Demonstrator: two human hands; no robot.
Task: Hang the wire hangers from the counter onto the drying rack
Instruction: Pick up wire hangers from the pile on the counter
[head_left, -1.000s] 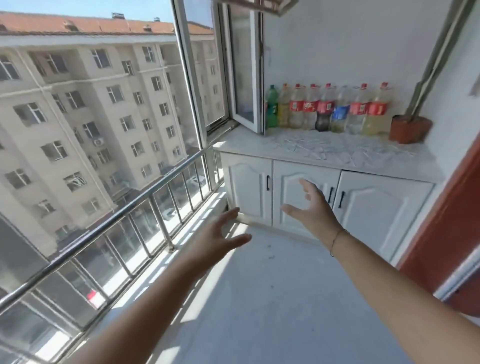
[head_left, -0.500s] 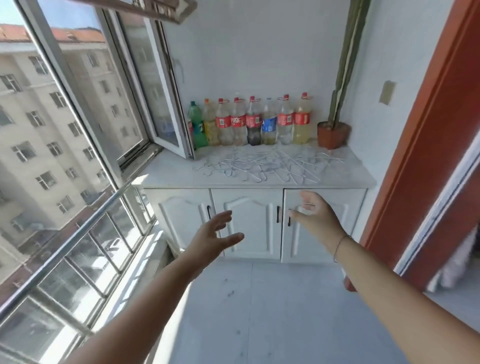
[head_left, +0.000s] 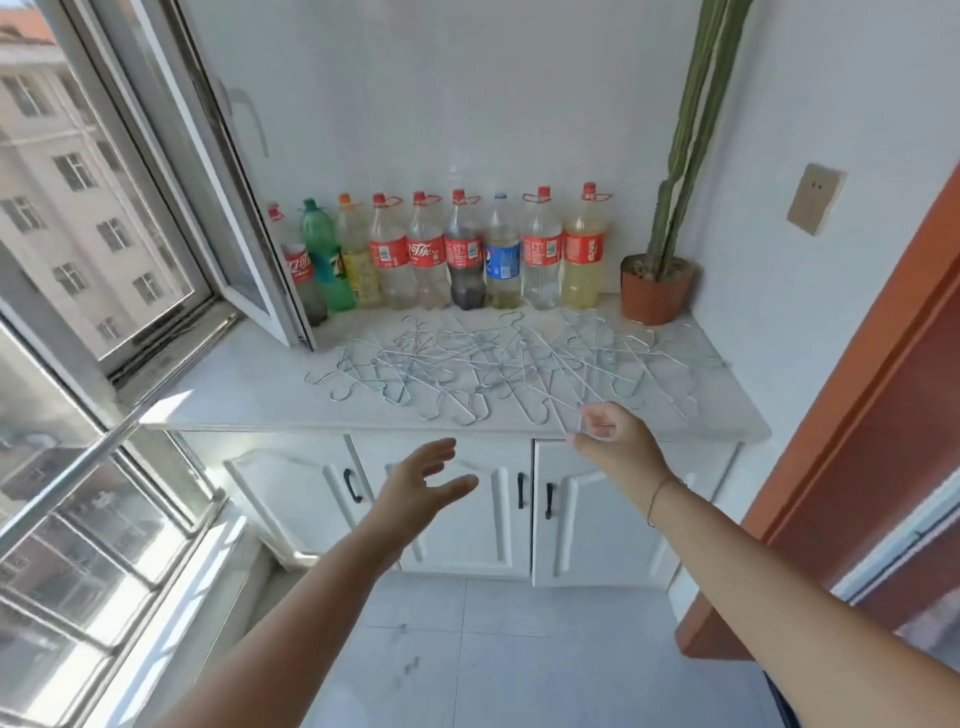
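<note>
Several silver wire hangers (head_left: 467, 364) lie tangled in a loose pile across the white counter (head_left: 249, 395). My right hand (head_left: 615, 441) is at the counter's front edge, right of centre. Its thumb and fingers are curled around the near corner of one wire hanger (head_left: 563, 410), which sticks out slightly past the edge. My left hand (head_left: 421, 483) hovers lower, in front of the cabinet doors, fingers spread and holding nothing. No drying rack is in view.
A row of plastic bottles (head_left: 447, 254) lines the back wall. A potted cactus (head_left: 657, 280) stands at the counter's back right. An open window sash (head_left: 244, 228) juts over the counter's left end. A metal railing (head_left: 78, 467) runs along the left, and an orange door frame (head_left: 852, 405) on the right.
The view has come closer to the counter. My right hand reached forward from in front of the cabinet to the counter's edge and closed on a hanger. My left hand stayed open.
</note>
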